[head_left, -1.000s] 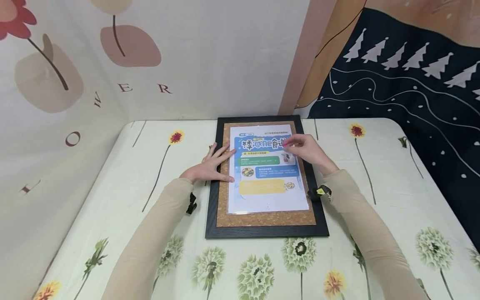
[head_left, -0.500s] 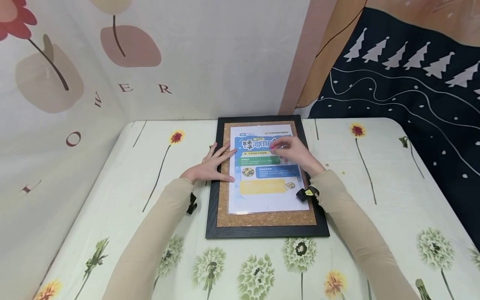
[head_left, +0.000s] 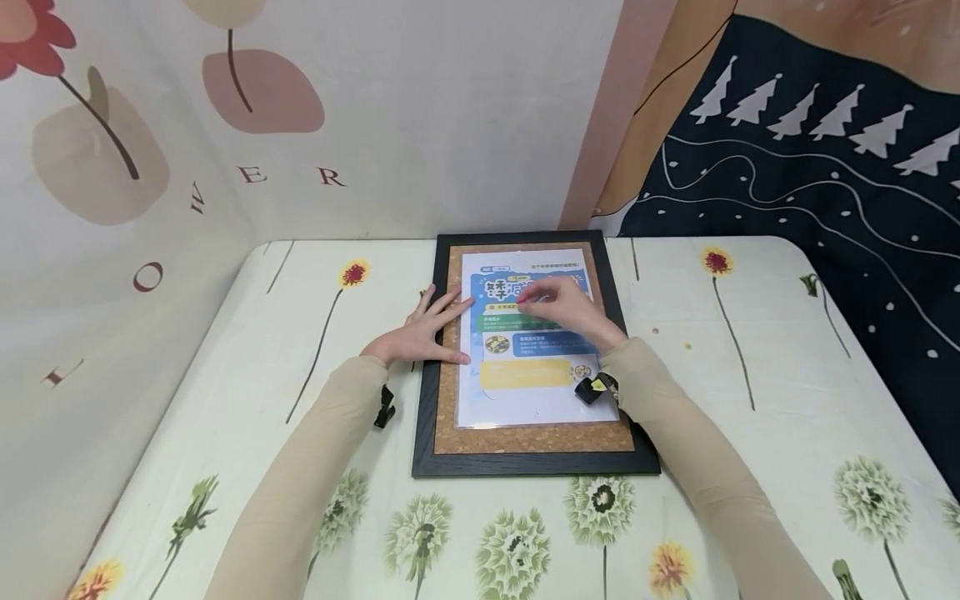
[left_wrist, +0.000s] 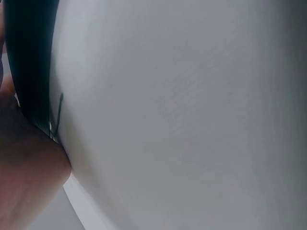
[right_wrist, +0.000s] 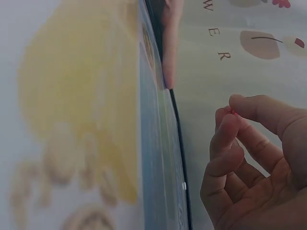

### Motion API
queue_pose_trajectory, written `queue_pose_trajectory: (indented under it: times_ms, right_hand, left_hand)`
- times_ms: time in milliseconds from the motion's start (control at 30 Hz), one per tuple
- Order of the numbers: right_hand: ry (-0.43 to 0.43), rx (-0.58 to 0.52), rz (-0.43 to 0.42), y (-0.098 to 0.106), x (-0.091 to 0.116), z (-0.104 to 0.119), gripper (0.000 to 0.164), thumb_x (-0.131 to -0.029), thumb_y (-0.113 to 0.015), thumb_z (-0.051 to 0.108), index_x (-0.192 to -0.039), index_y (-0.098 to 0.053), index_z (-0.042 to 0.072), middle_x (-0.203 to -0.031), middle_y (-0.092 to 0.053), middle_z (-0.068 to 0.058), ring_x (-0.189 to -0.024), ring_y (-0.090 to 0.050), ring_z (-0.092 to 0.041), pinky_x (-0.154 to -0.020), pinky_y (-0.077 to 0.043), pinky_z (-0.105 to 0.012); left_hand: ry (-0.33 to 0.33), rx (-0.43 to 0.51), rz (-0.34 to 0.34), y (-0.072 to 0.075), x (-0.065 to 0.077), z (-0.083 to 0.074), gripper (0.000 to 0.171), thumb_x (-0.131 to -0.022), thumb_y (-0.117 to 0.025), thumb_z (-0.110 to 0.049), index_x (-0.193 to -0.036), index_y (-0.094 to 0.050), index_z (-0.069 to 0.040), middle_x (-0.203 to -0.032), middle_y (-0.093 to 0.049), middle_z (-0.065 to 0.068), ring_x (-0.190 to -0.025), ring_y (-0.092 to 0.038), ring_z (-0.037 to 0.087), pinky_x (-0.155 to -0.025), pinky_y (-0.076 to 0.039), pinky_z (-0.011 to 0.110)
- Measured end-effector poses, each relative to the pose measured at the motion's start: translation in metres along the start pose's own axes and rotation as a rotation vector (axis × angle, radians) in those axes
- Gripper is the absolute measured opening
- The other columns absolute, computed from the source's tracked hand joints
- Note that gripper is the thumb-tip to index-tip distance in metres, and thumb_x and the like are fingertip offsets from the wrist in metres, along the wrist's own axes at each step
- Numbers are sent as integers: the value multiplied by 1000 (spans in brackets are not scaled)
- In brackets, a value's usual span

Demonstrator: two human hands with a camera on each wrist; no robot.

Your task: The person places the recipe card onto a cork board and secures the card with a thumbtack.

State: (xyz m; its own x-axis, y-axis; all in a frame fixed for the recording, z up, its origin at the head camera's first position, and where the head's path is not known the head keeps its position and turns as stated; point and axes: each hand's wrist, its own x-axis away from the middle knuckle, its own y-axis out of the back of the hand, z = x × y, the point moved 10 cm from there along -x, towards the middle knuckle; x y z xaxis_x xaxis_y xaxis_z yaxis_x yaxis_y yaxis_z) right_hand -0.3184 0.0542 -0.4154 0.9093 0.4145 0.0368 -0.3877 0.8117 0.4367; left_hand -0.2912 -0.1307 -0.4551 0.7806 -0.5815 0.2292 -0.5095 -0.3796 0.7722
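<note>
A printed sheet [head_left: 491,408] with blue, green and yellow panels lies on a cork board [head_left: 525,440]. Spread wide, my left hand [head_left: 420,333] rests over the board's left edge, fingertips and thumb reaching the sheet's left margin. My right hand [head_left: 567,310] is over the upper part of the sheet, covering some of its title. Its thumb and index finger pinch a small red push pin [right_wrist: 233,112], mostly hidden by the fingertips. In the right wrist view the right hand [right_wrist: 254,158] has its other fingers curled beneath the pinch.
A black frame [head_left: 525,465] edges the cork board. It lies flat on a table with a flower-print cloth [head_left: 262,500], its far side near a white printed curtain [head_left: 450,125]. Dark cloth with white trees [head_left: 787,179] hangs at the right.
My right hand has moved left across the sheet's title with the push pin pinched, showing the sheet's right side again. The left hand and the board have stayed put.
</note>
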Motion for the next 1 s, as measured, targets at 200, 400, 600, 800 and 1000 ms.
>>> queue_pose_trajectory:
  times_ms: [200, 400, 600, 800, 1000]
  right_hand:
    - [57, 46, 39, -15, -10, 10, 18, -90, -70, 16, -104, -73, 5, -101, -66, -4, -95, -56, -21, -85, -44, -35]
    - [80, 43, 89, -33, -19, 17, 16, -91, -69, 12, -103, -73, 4, -102, -67, -5, -94, -56, -21, -85, -43, -35]
    - [71, 82, 140, -48, -27, 20, 15, -90, -69, 12, -103, -73, 5, -101, -66, -4, -92, -57, -20, -84, -45, -33]
    - [40, 91, 185, -59, -35, 20, 16, -89, -70, 11, -103, -72, 4, -100, -66, -4, -91, -58, -20, -82, -46, -33]
    - [40, 77, 217, -68, -40, 20, 15, -89, -70, 8, -102, -72, 4, -101, -66, -5, -89, -58, -19, -81, -45, -30]
  left_hand:
    - [3, -8, 8, 0, -1, 0, 100, -83, -73, -48, -157, -12, -23, -161, 10, 0, -139, 29, 30, -107, 2, 66]
    - [10, -8, 9, 0, -2, 2, 99, -83, -73, -48, -157, -12, -23, -161, 11, -1, -139, 30, 30, -107, 3, 66]
    - [-4, -3, 5, 0, -2, 1, 98, -83, -73, -48, -157, -13, -23, -161, 10, 0, -139, 30, 31, -106, 4, 68]
    - [-9, 5, 0, 0, 0, 0, 98, -83, -74, -46, -157, -14, -21, -161, 10, 0, -139, 30, 31, -105, 4, 68]
    - [9, 16, 3, 0, 0, 1, 99, -83, -74, -46, -157, -14, -22, -161, 10, -1, -139, 30, 30, -106, 5, 67]
